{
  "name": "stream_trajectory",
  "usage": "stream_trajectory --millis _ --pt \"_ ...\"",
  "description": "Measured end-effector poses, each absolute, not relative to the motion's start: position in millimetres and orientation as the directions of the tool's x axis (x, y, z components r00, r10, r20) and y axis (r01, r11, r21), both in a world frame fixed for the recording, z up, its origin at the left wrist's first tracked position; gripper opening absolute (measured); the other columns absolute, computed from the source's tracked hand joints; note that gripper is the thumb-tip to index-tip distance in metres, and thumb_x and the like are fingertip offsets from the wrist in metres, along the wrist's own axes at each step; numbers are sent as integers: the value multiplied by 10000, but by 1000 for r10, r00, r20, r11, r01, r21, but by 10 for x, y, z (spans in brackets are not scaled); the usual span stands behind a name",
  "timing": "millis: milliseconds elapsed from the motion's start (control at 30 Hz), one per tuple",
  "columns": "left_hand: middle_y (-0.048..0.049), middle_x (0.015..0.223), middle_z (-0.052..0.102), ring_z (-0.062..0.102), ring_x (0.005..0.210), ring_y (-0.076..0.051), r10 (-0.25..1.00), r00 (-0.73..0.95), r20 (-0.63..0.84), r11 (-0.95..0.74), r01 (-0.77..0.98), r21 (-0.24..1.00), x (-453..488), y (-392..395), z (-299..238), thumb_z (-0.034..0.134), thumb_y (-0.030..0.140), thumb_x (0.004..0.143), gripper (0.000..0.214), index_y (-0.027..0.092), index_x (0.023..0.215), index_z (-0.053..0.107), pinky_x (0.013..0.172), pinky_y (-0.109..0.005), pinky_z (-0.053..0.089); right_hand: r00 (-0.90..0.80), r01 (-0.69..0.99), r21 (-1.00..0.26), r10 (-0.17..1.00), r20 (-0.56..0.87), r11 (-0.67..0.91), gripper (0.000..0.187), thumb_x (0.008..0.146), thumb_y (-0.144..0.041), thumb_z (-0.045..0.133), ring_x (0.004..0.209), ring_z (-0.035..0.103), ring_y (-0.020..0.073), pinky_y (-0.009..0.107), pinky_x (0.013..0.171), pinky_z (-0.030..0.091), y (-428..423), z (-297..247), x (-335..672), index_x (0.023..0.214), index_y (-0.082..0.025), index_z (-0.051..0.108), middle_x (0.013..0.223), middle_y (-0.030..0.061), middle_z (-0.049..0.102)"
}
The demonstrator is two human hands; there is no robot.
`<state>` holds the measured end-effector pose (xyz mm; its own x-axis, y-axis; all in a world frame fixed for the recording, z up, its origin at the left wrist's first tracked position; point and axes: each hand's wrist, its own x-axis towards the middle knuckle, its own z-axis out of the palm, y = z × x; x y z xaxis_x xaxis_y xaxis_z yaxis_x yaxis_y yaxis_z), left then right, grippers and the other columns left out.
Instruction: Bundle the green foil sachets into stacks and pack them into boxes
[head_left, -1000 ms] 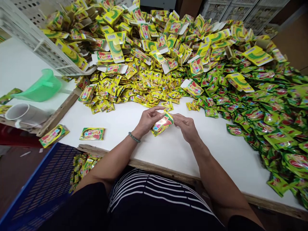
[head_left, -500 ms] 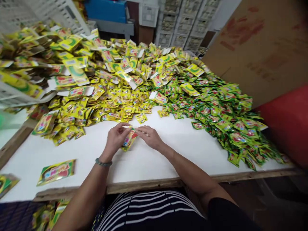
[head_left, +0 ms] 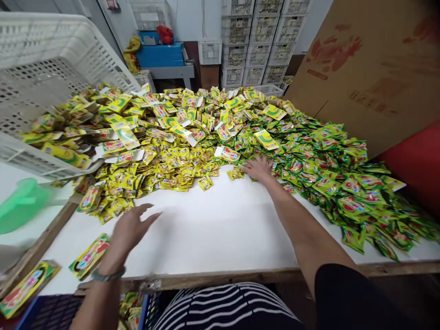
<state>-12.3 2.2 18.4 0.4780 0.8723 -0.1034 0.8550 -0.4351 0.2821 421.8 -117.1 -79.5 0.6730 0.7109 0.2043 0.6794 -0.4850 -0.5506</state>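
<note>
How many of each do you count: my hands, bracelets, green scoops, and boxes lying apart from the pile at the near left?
Left hand and right hand: 2
Boxes, near left: 2
Green scoop: 1
Bracelet: 1
Total: 6

Open room over the near tabletop [head_left: 213,233] — packet heap [head_left: 240,142] (yellow, green) behind.

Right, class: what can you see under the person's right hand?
Green packets show beyond and to the right of the right hand, with small yellow packets beside it on the left. Whatever lies directly beneath the palm is covered.
</note>
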Motion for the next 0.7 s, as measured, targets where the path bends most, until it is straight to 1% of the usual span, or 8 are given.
stream_trajectory --millis 100,267,333,433,500,600,633,700 --pt "-133 1055 720 675 876 -295 844 528 -90 -463 804 373 411 -57 53 562 482 837 460 168 1152 681 746 -353 468 596 731 -525 783 179 -437 479 822 -641 600 1184 437 349 531 953 336 -1183 -998 3817 977 -202 713 1223 178 596" --pt "-113 864 707 636 732 -228 768 638 57 -568 638 519 1216 115 -138 672 427 800 324 160 977 722 661 -292 423 441 822 -447 891 105 -354 454 892 -552 524 1242 448 376 597 990 344 -1433 -1102 3188 1244 -289 641 1354 150 559" --pt "-97 800 679 618 711 -222 715 694 89 -620 570 539 1476 198 -166 695 425 792 330 148 969 725 659 -292 418 331 845 -464 941 64 -266 458 885 -566 519 1288 447 367 602 1017 351 -1511 -1057 3029 1266 -337 628 1393 117 551" --pt "-142 933 689 638 843 -279 653 746 131 -690 515 508 1672 213 -224 696 425 794 393 142 1067 710 751 -351 460 293 816 -548 949 115 -185 461 869 -621 503 1301 494 326 542 1018 411 -1512 -917 3035 1266 -417 619 1421 65 551" --pt "-193 1115 662 612 1040 -343 634 750 187 -729 500 468 1629 155 -357 657 421 824 438 143 1162 675 884 -423 467 384 799 -571 889 248 -186 423 889 -583 484 1276 530 321 541 1013 417 -1432 -762 3282 1242 -406 637 1398 69 573" --pt "-213 1357 542 472 1301 -368 629 720 294 -769 521 370 1390 60 -701 570 435 883 518 154 1319 572 1060 -524 393 508 801 -559 737 446 -214 418 935 -517 420 1199 567 334 566 1007 384 -1240 -474 3978 1159 -278 681 1254 131 649" --pt "-206 1430 488 402 1373 -362 617 722 313 -785 537 309 1306 41 -818 542 459 898 543 152 1346 550 1094 -534 368 558 791 -556 677 481 -256 447 935 -528 411 1168 571 338 549 984 393 -1165 -393 4240 1126 -235 690 1216 165 651" --pt "-191 1518 402 302 1441 -374 619 725 302 -785 587 198 1186 21 -998 503 511 911 599 163 1397 516 1130 -555 324 707 703 -566 507 493 -430 486 918 -544 423 1195 515 385 581 962 358 -1002 -294 4677 1120 -187 683 1281 239 585"
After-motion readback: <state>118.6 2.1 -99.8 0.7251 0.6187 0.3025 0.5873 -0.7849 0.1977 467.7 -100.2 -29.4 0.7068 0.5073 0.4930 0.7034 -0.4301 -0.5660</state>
